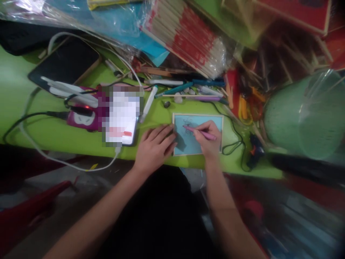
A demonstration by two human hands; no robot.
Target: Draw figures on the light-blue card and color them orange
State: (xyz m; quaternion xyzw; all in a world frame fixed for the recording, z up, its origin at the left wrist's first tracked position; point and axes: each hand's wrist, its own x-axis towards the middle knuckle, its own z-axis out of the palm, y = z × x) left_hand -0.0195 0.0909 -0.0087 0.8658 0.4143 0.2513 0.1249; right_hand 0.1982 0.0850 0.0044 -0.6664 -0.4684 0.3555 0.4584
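Note:
A small blue sheet with a pale stick frame (198, 149) lies near the front edge of the green table. Dark, sketchy lines show on its upper middle. My right hand (210, 138) is closed round a pink pen (205, 133), whose tip meets the sheet at those lines. Flat on the table at the frame's left side rests my left hand (156, 144), fingers stretched out and their tips at the frame's edge. Nothing shows in that hand. Left of it stands a lit phone (121, 118), its screen blurred out, with a white cable plugged in.
A purple power strip (83, 117) with cords sits at the left, near a dark tablet (67, 61). Pens and sticks line the back, before a plastic-wrapped red and white bundle (185, 36). At right are a glue gun (254, 151) and a green bin (304, 115).

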